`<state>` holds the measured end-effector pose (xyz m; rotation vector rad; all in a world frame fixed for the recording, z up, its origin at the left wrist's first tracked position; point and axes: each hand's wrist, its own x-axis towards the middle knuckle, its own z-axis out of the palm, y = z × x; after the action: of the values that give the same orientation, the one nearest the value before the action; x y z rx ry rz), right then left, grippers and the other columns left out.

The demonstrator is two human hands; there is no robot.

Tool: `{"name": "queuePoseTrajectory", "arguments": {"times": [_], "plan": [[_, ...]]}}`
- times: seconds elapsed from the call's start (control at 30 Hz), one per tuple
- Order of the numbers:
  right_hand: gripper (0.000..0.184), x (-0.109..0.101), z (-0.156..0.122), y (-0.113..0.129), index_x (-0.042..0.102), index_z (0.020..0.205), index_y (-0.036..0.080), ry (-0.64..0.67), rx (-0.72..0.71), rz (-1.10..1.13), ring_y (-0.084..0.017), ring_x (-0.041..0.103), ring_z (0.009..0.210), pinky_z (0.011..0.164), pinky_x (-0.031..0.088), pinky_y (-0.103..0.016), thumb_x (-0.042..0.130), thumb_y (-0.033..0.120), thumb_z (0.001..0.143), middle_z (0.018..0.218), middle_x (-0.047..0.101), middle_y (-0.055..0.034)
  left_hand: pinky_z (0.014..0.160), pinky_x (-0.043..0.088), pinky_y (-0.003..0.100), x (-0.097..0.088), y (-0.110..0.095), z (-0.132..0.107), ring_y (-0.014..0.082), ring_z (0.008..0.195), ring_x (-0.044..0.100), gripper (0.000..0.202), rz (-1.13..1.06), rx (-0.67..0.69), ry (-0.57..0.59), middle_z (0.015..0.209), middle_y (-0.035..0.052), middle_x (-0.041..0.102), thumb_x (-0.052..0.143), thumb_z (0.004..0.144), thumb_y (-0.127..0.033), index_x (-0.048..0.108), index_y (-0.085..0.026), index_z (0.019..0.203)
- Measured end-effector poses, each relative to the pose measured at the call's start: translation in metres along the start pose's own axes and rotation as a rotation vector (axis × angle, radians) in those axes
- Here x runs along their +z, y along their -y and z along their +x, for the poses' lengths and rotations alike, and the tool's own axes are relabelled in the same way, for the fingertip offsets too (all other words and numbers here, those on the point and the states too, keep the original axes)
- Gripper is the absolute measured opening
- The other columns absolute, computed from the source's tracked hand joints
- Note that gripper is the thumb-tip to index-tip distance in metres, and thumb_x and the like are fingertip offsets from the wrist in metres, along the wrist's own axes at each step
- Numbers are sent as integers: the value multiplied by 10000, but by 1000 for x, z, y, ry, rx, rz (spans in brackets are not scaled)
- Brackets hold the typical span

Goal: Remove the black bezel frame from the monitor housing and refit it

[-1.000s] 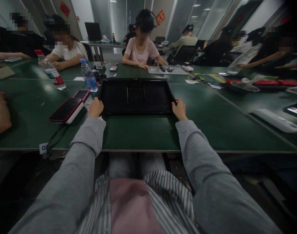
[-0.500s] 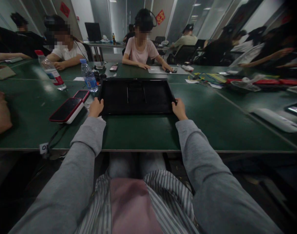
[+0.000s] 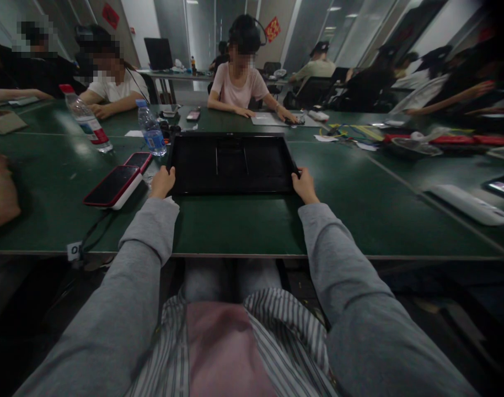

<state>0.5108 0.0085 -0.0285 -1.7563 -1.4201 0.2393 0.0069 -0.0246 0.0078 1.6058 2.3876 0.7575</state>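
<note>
A flat black rectangular panel (image 3: 194, 165) with a raised frame lies before me on the green table. Two thin light lines run down its middle, and a small mark sits on its far edge; whether it is a tray or a screen I cannot tell. My left hand (image 3: 162, 182) grips its left edge near the front corner, thumb on top. At the opposite side, my right hand (image 3: 305, 185) grips the right edge the same way. The fingers under the panel are hidden.
Left of the panel are a red-edged phone on a white block (image 3: 113, 187), a blue-capped bottle (image 3: 153, 135) and a red-capped bottle (image 3: 89, 124). A white power strip (image 3: 467, 203) lies right. Across the green table (image 3: 235, 226), people sit working; another person's hand (image 3: 1, 187) is at left.
The panel and both my hands keep their places. Across the table, a person's hand has shifted slightly to the right over a pale sheet.
</note>
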Motion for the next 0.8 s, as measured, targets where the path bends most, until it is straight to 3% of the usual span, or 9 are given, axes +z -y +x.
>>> {"name": "queuePoseTrajectory", "arguments": {"times": [0.37, 0.47, 0.57, 0.67, 0.8], "plan": [[383, 2, 1, -3, 601, 1282, 161, 1, -17, 3, -342, 644, 1184, 1102, 492, -585, 551, 359, 957, 1199, 704, -199, 1095, 475, 557, 3, 3, 3, 442, 1308, 645, 523, 19, 4, 5, 1351, 310, 684, 435, 1069, -447, 592, -79, 1406], [465, 1, -2, 1, 561, 1371, 128, -79, -49, -76, -364, 590, 1273, 1133, 452, -631, 543, 323, 949, 1264, 668, -216, 1102, 463, 590, 3, 3, 1, 454, 1312, 637, 526, -33, 11, -27, 1331, 308, 689, 467, 1055, -440, 589, -81, 1419], [562, -3, -9, 12, 475, 1490, 121, -236, -118, -165, -396, 471, 1409, 1174, 378, -697, 508, 316, 965, 1413, 573, -236, 1167, 389, 634, -1, -2, -7, 462, 1398, 557, 545, -62, 84, -199, 1426, 295, 638, 493, 1032, -422, 562, -102, 1468], [603, -4, -19, 29, 394, 1574, 150, -264, -207, -193, -399, 395, 1470, 1192, 348, -708, 450, 329, 1001, 1518, 475, -243, 1222, 310, 645, -8, -13, -19, 457, 1489, 443, 566, -64, 187, -367, 1550, 279, 539, 478, 1025, -411, 540, -114, 1503], [657, 2, -34, 49, 309, 1642, 163, -150, -291, -240, -396, 322, 1529, 1219, 320, -695, 412, 388, 1033, 1608, 383, -241, 1244, 303, 596, -10, -27, -33, 418, 1512, 407, 577, -62, 371, -326, 1578, 217, 532, 490, 1025, -426, 526, -167, 1538]]}}
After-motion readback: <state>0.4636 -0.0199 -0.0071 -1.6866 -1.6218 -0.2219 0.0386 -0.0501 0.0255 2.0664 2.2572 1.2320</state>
